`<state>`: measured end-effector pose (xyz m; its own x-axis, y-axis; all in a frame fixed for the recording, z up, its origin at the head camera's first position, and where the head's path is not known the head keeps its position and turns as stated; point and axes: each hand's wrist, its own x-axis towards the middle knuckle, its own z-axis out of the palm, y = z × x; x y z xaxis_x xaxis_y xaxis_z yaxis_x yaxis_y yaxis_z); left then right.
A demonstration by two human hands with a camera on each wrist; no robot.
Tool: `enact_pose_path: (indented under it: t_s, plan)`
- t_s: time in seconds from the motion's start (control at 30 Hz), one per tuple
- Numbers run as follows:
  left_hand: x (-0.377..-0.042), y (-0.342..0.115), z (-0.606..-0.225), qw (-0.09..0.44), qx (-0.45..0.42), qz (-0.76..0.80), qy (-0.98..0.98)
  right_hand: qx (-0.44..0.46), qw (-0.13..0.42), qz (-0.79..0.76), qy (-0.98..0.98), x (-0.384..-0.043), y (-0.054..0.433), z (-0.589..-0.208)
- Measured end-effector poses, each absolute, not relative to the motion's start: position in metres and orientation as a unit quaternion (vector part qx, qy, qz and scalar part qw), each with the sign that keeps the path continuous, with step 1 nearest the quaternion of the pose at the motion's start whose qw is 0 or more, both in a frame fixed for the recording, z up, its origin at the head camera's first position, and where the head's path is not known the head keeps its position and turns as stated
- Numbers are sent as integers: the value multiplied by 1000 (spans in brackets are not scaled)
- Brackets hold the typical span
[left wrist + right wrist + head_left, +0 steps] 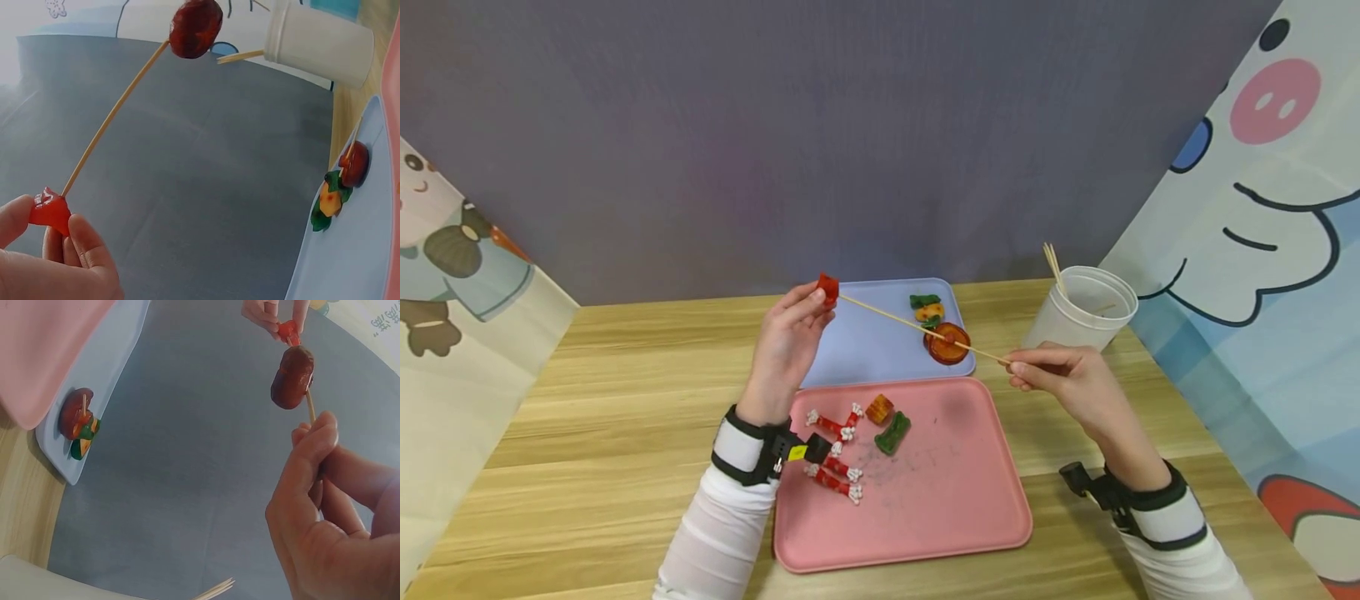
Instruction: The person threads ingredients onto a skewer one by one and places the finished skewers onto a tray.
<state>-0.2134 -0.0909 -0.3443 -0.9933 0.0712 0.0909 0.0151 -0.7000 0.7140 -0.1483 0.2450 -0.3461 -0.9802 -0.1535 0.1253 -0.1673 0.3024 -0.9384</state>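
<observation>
My left hand [786, 342] pinches a glossy red piece [50, 211], which resembles toy red pepper, at the far tip of a thin wooden skewer [883, 313]. The skewer's other end is held between the thumb and fingers of my right hand [1063, 375]. Threaded on the stick nearer the right hand is a shiny brown-red sausage-like piece [292, 378]. In the head view it overlaps the food on the blue tray [857, 342] behind. A second loaded skewer lies on that tray, with a brown-red piece [355, 164], an orange piece [329, 200] and green pieces [923, 300].
The pink tray [955, 508] in front bears several red pieces with white ends [835, 483], a green piece [892, 433] and an orange-brown cube [879, 409]. At the right, a white tub [1078, 312] holds several skewers [1054, 268]. A grey panel [820, 150] stands behind.
</observation>
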Motion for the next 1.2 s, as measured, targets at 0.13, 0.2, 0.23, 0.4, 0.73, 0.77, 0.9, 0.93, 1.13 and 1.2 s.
enact_pose_path:
  t_s: [0.13,0.2,0.23,0.4,0.73,0.77,0.9,0.93,1.13,1.2]
  plan:
    - [-214,-95,-345,42,57,920,386,98,4,581,-808,-149,245,-347]
    - [-215,-98,-345,62,57,921,380,98,-1,583,-807,-149,245,-348]
    - [-215,-99,-345,74,56,922,375,97,-5,582,-807,-149,245,-349]
    - [-217,-105,-346,126,60,926,352,96,-21,584,-806,-150,244,-351]
    - [-216,-104,-350,115,61,919,373,93,-22,584,-806,-151,247,-352]
    - [-215,-104,-350,115,59,920,371,93,-22,583,-807,-151,247,-352]
    - [-215,-103,-350,127,60,919,368,97,-21,590,-802,-151,246,-353]
    - [-215,-101,-350,134,61,918,367,97,-22,592,-800,-151,245,-353]
    - [-208,-69,-355,190,81,893,399,101,-43,598,-794,-150,228,-355]
    - [-206,-60,-356,198,81,887,410,100,-46,600,-793,-150,225,-356]
